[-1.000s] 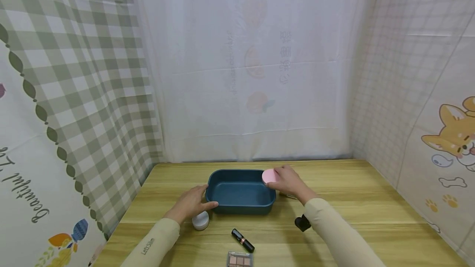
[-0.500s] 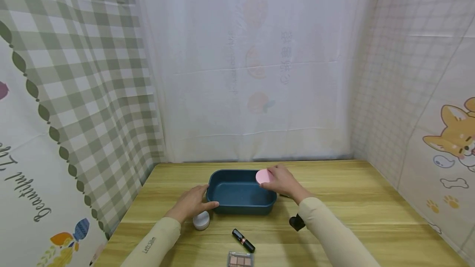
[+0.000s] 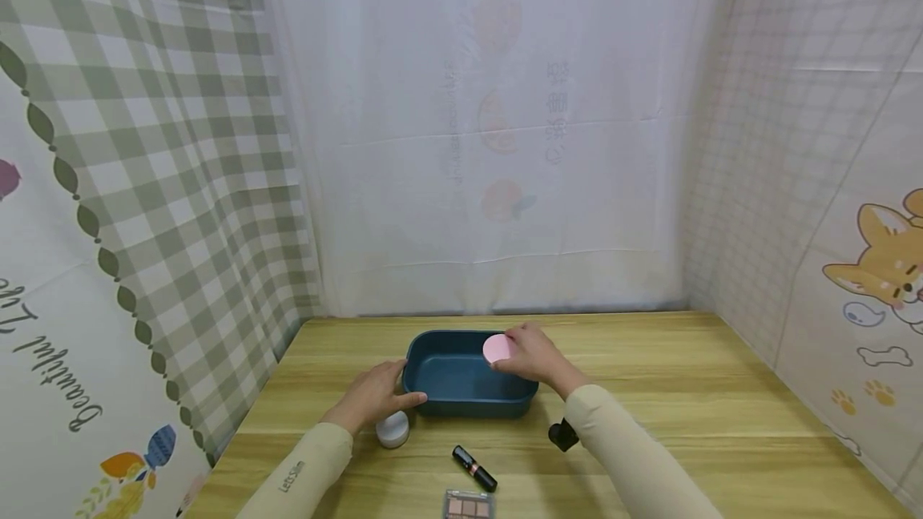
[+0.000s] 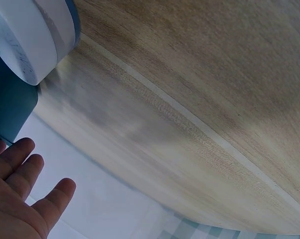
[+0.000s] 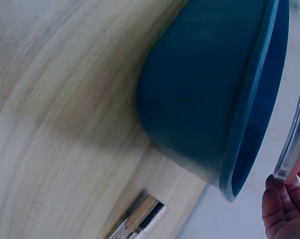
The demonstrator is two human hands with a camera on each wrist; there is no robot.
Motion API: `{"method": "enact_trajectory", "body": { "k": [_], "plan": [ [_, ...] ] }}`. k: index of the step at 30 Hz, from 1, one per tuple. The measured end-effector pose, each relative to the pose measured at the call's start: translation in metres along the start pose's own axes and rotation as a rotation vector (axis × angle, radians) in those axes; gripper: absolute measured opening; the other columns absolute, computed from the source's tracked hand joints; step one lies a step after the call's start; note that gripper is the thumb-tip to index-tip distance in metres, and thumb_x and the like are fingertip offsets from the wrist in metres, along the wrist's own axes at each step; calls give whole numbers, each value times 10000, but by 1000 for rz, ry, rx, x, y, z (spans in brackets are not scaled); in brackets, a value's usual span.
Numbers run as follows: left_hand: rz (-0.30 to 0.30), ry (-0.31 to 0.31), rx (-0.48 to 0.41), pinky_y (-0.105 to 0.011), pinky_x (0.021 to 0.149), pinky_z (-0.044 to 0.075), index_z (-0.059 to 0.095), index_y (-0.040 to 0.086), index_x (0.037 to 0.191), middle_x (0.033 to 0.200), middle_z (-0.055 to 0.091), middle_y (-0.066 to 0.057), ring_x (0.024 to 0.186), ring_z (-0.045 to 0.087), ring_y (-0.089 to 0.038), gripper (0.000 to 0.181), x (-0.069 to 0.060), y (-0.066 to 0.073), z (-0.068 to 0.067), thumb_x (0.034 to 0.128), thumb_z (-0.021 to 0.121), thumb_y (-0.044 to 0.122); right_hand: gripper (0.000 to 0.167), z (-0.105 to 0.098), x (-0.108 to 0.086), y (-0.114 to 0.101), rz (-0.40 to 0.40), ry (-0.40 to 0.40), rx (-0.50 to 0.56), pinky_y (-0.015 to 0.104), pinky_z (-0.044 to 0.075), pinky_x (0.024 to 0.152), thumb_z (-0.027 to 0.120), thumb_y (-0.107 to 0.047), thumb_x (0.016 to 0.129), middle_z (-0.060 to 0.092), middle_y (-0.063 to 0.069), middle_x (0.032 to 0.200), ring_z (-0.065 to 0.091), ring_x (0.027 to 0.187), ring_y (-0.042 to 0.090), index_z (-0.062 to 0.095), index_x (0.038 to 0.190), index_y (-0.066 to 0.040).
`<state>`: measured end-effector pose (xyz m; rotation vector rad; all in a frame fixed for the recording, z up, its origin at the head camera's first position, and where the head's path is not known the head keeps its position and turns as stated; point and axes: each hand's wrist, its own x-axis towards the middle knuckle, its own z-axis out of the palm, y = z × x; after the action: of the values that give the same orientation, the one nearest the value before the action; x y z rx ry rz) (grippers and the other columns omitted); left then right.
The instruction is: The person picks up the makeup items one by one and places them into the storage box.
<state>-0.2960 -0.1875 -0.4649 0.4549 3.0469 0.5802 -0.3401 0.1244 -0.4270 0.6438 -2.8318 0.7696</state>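
My right hand (image 3: 537, 360) pinches a round pink compact (image 3: 496, 348) by its edge. It hangs over the right part of a dark teal rectangular bin (image 3: 476, 408). A clear plastic rim shows on the compact (image 5: 292, 137) in the right wrist view. At the bin's left side rests my left hand (image 3: 369, 399), its thumb touching the front left corner. The left hand's fingers (image 4: 26, 174) look fairly straight in the left wrist view. Just in front of that hand stands a small white lidded jar (image 3: 392, 429).
Nearer me lie a black lipstick tube (image 3: 474, 468) and an eyeshadow palette (image 3: 469, 505), partly cut off. Beside the bin, a slim item with a tan and dark end (image 5: 145, 214) lies on the wooden table. A white curtain (image 3: 505, 183) hangs behind the table.
My right hand has moved left with the compact, from the bin's right rim to further over its inside. The left hand and the bin stay in place.
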Motion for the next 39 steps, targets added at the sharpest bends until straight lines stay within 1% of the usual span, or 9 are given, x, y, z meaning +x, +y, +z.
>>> {"method": "enact_trajectory", "body": {
  "k": [4, 9, 15, 18, 22, 29, 35, 39],
  "plan": [
    [-3, -1, 1, -576, 1051, 386, 464, -4, 1451, 1419, 516, -209, 1315, 471, -394, 912, 0, 0, 1, 849, 647, 656, 547, 5, 1, -4, -1, -12, 7, 400, 480, 712, 837, -348, 709, 599, 108, 951, 516, 876, 248, 680, 1079, 23],
    [-8, 0, -11, -575, 1055, 382, 462, -3, 1452, 1420, 515, -208, 1319, 467, -394, 920, -1, 0, 1, 844, 646, 663, 539, 12, 3, -8, 14, -20, 13, 384, 481, 703, 843, -354, 704, 573, 90, 943, 504, 853, 226, 683, 1073, 4],
    [-23, 2, -13, -582, 1054, 383, 468, 0, 1449, 1422, 517, -203, 1320, 467, -395, 929, 1, 0, 2, 835, 648, 674, 508, 24, 5, -10, -5, -24, 9, 378, 478, 671, 853, -346, 682, 570, 70, 878, 505, 809, 216, 686, 1007, 5],
    [-32, 1, -13, -584, 1055, 383, 471, 4, 1448, 1422, 518, -200, 1322, 466, -394, 929, 1, 0, 2, 832, 653, 674, 529, 30, 6, -11, 16, -48, 1, 374, 486, 669, 858, -358, 680, 565, 70, 884, 509, 804, 208, 685, 1020, 8],
    [-37, -3, -13, -586, 1055, 383, 471, 5, 1449, 1423, 517, -200, 1323, 465, -394, 927, 2, 0, 2, 832, 655, 672, 556, 36, 6, -14, 52, -81, -7, 367, 487, 673, 861, -376, 686, 558, 74, 902, 509, 815, 202, 686, 1045, 9],
    [-46, -8, -8, -580, 1058, 383, 467, 8, 1454, 1423, 517, -201, 1323, 465, -391, 920, 1, 1, 1, 838, 655, 665, 603, 44, 6, -20, 90, -110, -14, 382, 483, 679, 869, -392, 689, 540, 88, 911, 509, 795, 213, 676, 1083, 22],
    [-34, -9, -18, -576, 1061, 380, 469, -1, 1448, 1422, 514, -209, 1324, 461, -398, 895, 0, 3, -1, 848, 672, 631, 546, 52, 7, -21, 69, -107, -51, 400, 485, 710, 896, -349, 672, 538, 97, 885, 518, 781, 230, 677, 1010, 21],
    [-20, -6, -9, -575, 1060, 381, 466, -8, 1448, 1422, 513, -213, 1323, 462, -398, 898, 0, 2, -1, 851, 666, 633, 543, 55, 7, -20, 68, -127, -75, 411, 496, 739, 894, -342, 683, 559, 114, 907, 531, 806, 244, 674, 1014, 28]
  ]
}}
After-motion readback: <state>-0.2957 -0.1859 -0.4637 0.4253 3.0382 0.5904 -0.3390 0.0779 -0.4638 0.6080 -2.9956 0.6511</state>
